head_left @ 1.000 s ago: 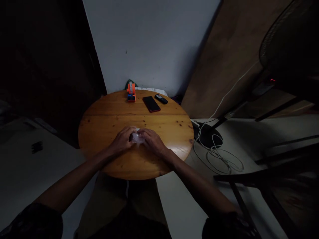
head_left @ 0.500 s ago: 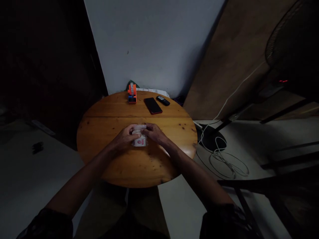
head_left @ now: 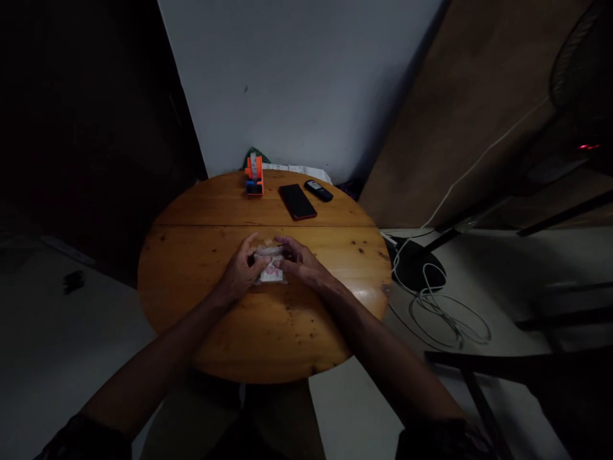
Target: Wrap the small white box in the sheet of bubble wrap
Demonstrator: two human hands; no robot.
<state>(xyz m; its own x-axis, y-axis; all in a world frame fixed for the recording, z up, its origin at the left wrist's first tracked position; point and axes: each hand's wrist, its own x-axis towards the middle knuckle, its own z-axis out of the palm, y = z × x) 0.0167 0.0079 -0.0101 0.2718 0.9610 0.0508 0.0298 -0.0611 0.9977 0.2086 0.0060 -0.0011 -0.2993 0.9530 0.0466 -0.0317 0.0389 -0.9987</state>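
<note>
A small clear plastic packet [head_left: 271, 273] with a white card and red print inside lies at the middle of the round wooden table [head_left: 201, 332]. My left hand [head_left: 240, 268] is at its left side, thumb on the packet's face and index finger raised toward the far edge. From the right, my right hand [head_left: 302, 263] has its thumb on the packet as well, with the fingers bent around its far side. Between the fingers the packet's far end looks crumpled and see-through. My fingertips partly hide it.
At the back of the table stand an orange tape dispenser [head_left: 255, 176], a black smartphone [head_left: 297, 202] and a small keypad phone [head_left: 318, 190]. Papers [head_left: 301, 170] lie along the wall. A stand fan's base [head_left: 416, 265] and a coiled white cable [head_left: 443, 313] are on the floor at right.
My fingers have spread and lifted somewhat from the packet's far end, while the thumbs stay on it. The view has shifted slightly nearer the table.
</note>
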